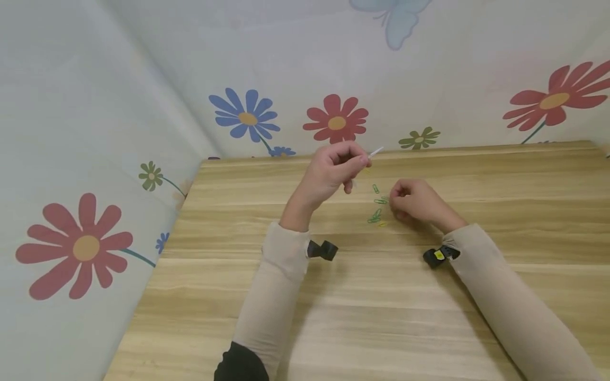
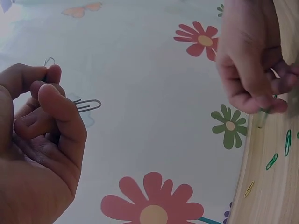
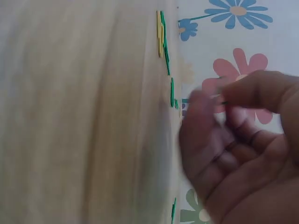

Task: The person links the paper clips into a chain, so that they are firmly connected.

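My left hand (image 1: 331, 172) is raised over the back of the table, pinching pale paper clips. In the left wrist view one grey-white paper clip (image 2: 91, 105) sticks out past the fingers, and the loop of another (image 2: 50, 61) shows above the fingertips. My right hand (image 1: 419, 203) is low over the table to the right, thumb and forefinger together. Between those fingertips is a blurred green paper clip (image 2: 262, 118). Beside the right hand lie several loose green paper clips (image 1: 375, 216) and a yellow paper clip (image 1: 383, 224).
The wood-grain table (image 1: 381, 317) meets a pale wall cloth (image 1: 286, 53) printed with flowers along its back and left edges. A small black camera (image 1: 329, 250) sits at the left wrist and another (image 1: 434, 257) at the right.
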### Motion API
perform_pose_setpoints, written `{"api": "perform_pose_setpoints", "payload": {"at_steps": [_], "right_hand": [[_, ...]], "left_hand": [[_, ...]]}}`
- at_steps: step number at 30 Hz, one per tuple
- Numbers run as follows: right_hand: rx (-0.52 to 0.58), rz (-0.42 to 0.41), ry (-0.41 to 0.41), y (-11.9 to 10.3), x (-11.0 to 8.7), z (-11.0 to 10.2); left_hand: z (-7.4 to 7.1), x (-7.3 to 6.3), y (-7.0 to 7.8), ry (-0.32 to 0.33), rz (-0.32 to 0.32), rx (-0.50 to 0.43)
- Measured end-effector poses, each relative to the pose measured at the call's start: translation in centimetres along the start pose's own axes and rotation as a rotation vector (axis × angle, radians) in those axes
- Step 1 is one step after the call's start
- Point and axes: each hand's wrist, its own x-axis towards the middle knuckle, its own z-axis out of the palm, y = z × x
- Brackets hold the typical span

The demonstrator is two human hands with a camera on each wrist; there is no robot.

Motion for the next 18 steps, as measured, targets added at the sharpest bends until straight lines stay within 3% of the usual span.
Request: {"api": "perform_pose_setpoints", "payload": {"at_steps": [8, 14, 18], "right_hand": [[0.259, -0.031, 0.016, -2.5, -1.4, -1.0], [0.366, -0.17, 0.075, -4.6, -2.7, -2.0], [0.499, -0.306, 0.114, -5.7, -3.7, -2.5]], "left_hand": [[0.2, 0.0, -0.1, -0.004, -0.03, 0.084], [0.4, 0.1, -0.2, -0.001, -0.072, 0.198], [0.6, 0.0, -0.1, 0.0, -0.092, 0.283]]}}
